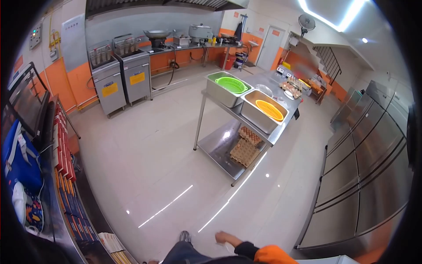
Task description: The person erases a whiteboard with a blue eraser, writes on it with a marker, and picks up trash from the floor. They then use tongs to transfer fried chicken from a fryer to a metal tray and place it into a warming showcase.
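My right hand [223, 237] hangs low at the bottom centre, beyond a black cuff and orange sleeve [274, 255]. Its fingers look curled, and a small whitish thing shows by the palm, too unclear to name. Only a sliver of my left hand [153, 262] shows at the bottom edge, its fingers hidden. Between the hands are a dark trouser leg [184, 253] and a shoe [185, 236] on the pale floor. Neither hand touches the steel table [239, 118] ahead.
Steel tubs with a green basket [231, 85] and an orange basket [269, 110] stand on the table, egg trays [245, 152] below. Fryers [136, 77] line the back left. Steel cabinets [365, 163] stand right; a shelf with boxes [79, 220] runs left. A blurred person [305, 66] is far back.
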Demonstrator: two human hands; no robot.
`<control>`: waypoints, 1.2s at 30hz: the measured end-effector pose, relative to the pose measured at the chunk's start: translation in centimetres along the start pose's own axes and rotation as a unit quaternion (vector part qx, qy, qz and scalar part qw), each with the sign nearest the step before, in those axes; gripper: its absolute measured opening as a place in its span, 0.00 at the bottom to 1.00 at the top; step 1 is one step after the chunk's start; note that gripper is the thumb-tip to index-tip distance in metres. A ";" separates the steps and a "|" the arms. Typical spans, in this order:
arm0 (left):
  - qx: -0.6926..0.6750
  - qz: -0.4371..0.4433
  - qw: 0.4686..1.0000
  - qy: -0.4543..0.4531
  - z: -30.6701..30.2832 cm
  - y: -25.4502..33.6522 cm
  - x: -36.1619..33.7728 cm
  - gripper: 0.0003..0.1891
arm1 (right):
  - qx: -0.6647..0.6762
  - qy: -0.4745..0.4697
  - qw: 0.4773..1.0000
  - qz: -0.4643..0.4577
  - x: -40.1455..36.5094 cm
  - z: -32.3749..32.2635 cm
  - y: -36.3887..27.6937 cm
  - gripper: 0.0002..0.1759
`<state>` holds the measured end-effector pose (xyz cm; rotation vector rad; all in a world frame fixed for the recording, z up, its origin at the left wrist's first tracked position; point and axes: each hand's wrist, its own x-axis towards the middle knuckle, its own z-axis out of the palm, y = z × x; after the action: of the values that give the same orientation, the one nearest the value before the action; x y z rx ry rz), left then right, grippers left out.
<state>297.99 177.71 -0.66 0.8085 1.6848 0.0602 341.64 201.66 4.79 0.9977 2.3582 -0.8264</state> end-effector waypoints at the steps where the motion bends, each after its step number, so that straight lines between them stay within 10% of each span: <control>1: 0.034 0.061 0.997 0.020 -1.9 4.0 3.0 0.16 | 0.008 -0.044 0.998 -0.041 1.7 -5.4 0.9 0.10; 2: 0.131 -0.058 0.989 0.044 -3.6 9.1 6.7 0.19 | 0.097 -0.020 0.993 -0.066 2.5 -10.1 2.0 0.10; 3: 0.176 0.136 0.948 0.229 -5.5 12.7 8.8 0.21 | 0.189 -0.002 0.980 -0.060 2.5 -15.7 2.6 0.11; 4: 0.040 0.138 0.955 0.261 -8.0 17.1 10.3 0.19 | 0.184 0.076 0.975 -0.095 4.4 -18.3 5.5 0.12; 6: -0.214 0.224 0.914 0.262 -11.4 27.6 10.3 0.18 | 0.151 0.166 0.972 -0.068 6.5 -26.7 10.4 0.13; 9: -0.216 0.230 0.925 0.212 -16.1 37.8 11.8 0.17 | 0.051 0.314 0.947 0.037 9.3 -41.2 17.7 0.13; 14: -0.399 0.207 0.859 0.246 -20.0 52.1 6.1 0.16 | 0.120 0.648 0.739 0.141 16.8 -58.4 29.8 0.31; 18: -0.401 0.349 0.793 0.297 -24.2 63.2 -1.3 0.19 | 0.041 0.487 0.822 0.293 24.0 -62.1 37.0 0.30; 23: -0.295 0.645 0.677 0.198 -33.5 75.5 -9.2 0.21 | 0.232 0.634 0.678 0.292 27.0 -63.7 42.4 0.21; 25: -0.208 0.779 0.584 0.095 -37.9 78.7 -10.5 0.26 | 0.262 0.577 0.719 0.285 26.7 -63.0 44.6 0.23; 26: -0.220 0.798 0.559 0.052 -39.8 79.9 -10.6 0.30 | 0.268 0.539 0.750 0.274 26.2 -62.9 44.0 0.26; 32: -0.296 0.826 0.451 -0.164 -50.6 83.0 -10.1 0.39 | 0.149 0.754 0.541 0.341 25.9 -60.3 29.0 0.30; 36: -0.294 0.834 0.346 -0.314 -59.1 82.3 -9.6 0.39 | 0.040 0.674 0.562 0.478 32.9 -53.0 22.9 0.27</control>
<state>285.53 257.04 61.80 1.3414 -0.5608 1.4620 329.06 266.08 15.29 3.2964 1.7893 0.5923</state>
